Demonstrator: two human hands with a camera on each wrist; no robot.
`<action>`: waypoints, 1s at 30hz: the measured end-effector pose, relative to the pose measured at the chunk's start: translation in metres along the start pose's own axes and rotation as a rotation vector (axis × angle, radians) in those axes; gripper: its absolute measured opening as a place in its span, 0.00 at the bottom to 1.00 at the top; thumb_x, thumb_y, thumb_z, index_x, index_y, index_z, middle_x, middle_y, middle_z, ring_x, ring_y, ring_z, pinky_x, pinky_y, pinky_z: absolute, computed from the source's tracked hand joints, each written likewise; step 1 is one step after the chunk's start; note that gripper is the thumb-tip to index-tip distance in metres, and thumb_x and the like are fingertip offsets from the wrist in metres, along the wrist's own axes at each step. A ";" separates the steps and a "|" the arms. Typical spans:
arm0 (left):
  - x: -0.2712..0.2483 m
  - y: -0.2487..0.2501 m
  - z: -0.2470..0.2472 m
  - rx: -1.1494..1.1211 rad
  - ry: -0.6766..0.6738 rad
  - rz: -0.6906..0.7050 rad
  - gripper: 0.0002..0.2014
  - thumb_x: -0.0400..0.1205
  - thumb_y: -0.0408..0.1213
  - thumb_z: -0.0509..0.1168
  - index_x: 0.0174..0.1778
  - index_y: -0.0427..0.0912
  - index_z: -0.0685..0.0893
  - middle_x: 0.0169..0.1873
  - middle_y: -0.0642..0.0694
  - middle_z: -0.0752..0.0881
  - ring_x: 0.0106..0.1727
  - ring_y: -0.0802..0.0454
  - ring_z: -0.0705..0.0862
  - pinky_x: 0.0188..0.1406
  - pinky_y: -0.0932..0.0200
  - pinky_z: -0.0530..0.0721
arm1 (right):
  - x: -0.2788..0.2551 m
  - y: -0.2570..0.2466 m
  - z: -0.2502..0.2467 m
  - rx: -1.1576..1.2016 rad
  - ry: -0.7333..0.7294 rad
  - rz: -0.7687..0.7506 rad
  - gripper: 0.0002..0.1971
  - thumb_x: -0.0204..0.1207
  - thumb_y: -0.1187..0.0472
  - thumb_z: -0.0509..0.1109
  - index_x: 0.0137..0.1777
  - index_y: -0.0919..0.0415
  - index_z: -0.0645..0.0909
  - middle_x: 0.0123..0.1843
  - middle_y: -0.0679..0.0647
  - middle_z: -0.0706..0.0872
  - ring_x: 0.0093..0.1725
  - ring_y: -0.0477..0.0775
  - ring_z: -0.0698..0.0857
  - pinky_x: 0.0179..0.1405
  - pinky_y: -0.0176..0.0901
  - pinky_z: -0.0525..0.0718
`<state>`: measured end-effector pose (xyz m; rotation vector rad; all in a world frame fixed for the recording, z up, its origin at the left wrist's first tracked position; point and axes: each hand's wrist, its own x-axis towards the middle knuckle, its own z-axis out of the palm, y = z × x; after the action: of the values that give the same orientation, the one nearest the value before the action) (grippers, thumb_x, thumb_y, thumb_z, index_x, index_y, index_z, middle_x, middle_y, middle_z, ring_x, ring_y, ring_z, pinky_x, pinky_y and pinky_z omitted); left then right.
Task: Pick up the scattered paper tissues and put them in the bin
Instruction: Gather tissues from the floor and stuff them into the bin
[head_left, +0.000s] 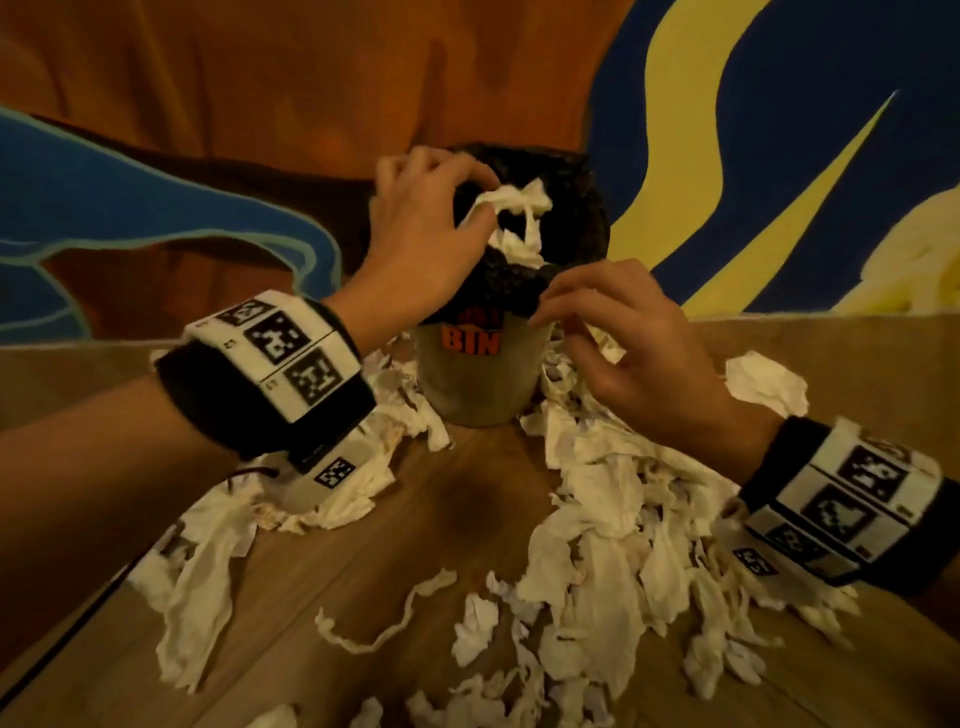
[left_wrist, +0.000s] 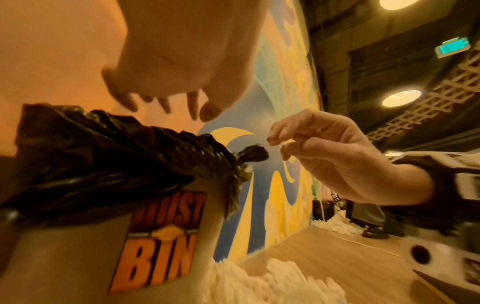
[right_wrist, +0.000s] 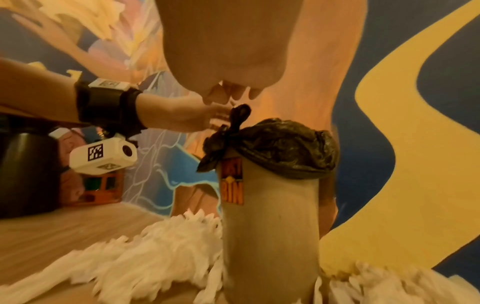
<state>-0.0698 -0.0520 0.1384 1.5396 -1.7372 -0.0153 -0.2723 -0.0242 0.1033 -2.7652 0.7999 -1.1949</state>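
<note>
The wooden floor (head_left: 426, 499) carries scattered paper tissues (head_left: 602, 525) around the bin (head_left: 475, 382) at its far edge by the wall, where the left hand (head_left: 421, 244) pinches a white tissue (head_left: 514, 221) above the black liner (head_left: 566, 228), and the right hand (head_left: 639, 338) hovers beside the rim, fingers loosely curled, holding nothing.

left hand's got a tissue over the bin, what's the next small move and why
Probably open the left hand and let the tissue drop: it already hangs over the black-lined mouth of the bin. The right hand looks empty, near the rim.
</note>
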 end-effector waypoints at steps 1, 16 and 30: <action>-0.014 -0.001 -0.003 -0.021 0.028 0.048 0.11 0.82 0.43 0.61 0.58 0.50 0.82 0.55 0.53 0.74 0.67 0.47 0.67 0.65 0.53 0.67 | -0.007 -0.004 0.004 0.009 -0.052 -0.048 0.11 0.74 0.74 0.67 0.50 0.64 0.87 0.54 0.59 0.85 0.54 0.56 0.78 0.54 0.46 0.74; -0.234 -0.093 0.002 0.128 -1.231 0.055 0.21 0.81 0.49 0.63 0.70 0.54 0.70 0.60 0.52 0.74 0.54 0.54 0.76 0.54 0.57 0.78 | -0.120 -0.055 0.109 0.236 -1.306 0.125 0.26 0.80 0.48 0.66 0.77 0.50 0.66 0.77 0.56 0.64 0.67 0.58 0.75 0.63 0.47 0.76; -0.254 -0.122 0.015 0.190 -1.185 0.041 0.07 0.80 0.45 0.59 0.47 0.55 0.82 0.55 0.55 0.79 0.51 0.58 0.79 0.50 0.57 0.83 | -0.089 -0.057 0.087 0.411 -1.160 0.168 0.12 0.79 0.54 0.69 0.61 0.52 0.78 0.56 0.47 0.80 0.54 0.44 0.79 0.52 0.40 0.77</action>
<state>0.0083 0.1223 -0.0693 1.7596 -2.7053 -0.9290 -0.2384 0.0513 -0.0063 -2.3496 0.5124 0.3156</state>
